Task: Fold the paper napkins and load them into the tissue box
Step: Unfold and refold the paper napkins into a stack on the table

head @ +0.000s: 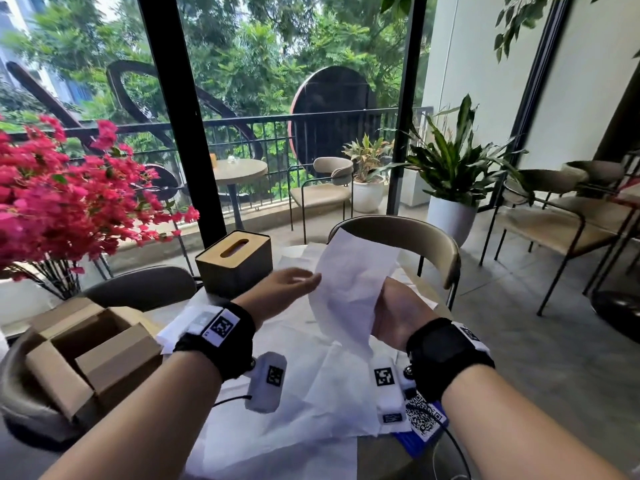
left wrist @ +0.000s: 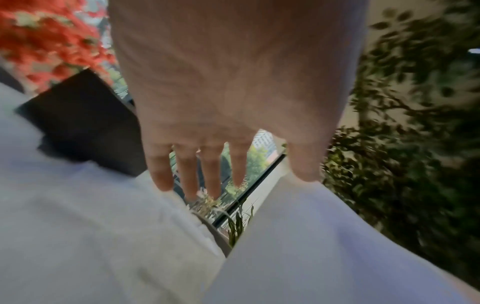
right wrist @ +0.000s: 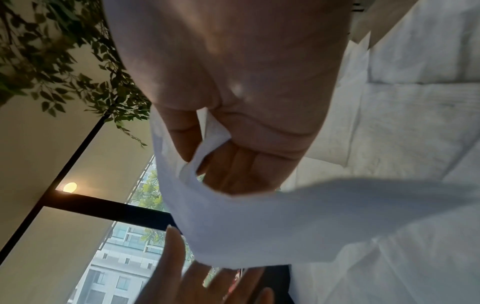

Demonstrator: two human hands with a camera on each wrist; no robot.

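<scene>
A worktop stands by a tall glass wall, and most of its surface is covered by loose white paper napkins spread flat and overlapping. Taking the tissue box as the landmark: it stands upright at the far side of the worktop, a dark box with a pale wooden lid and an oval slot, the lid in place. Left of the box, a mass of pink bougainvillea leans in over the edge. Nearer than the box and to its left, an open cardboard carton sits with its flaps up. Right of the box and behind the spread sheets is the curved back of a beige chair.

Just right of the box, lifted clear of the worktop, one napkin hangs crumpled and upright. The right hand holds it; in the right wrist view the thumb and curled fingers pinch its edge, the sheet looping round them. The left hand is between the box and the raised napkin, fingers straight and slightly spread, their tips at the sheet's left edge. I cannot tell whether they touch it.
</scene>
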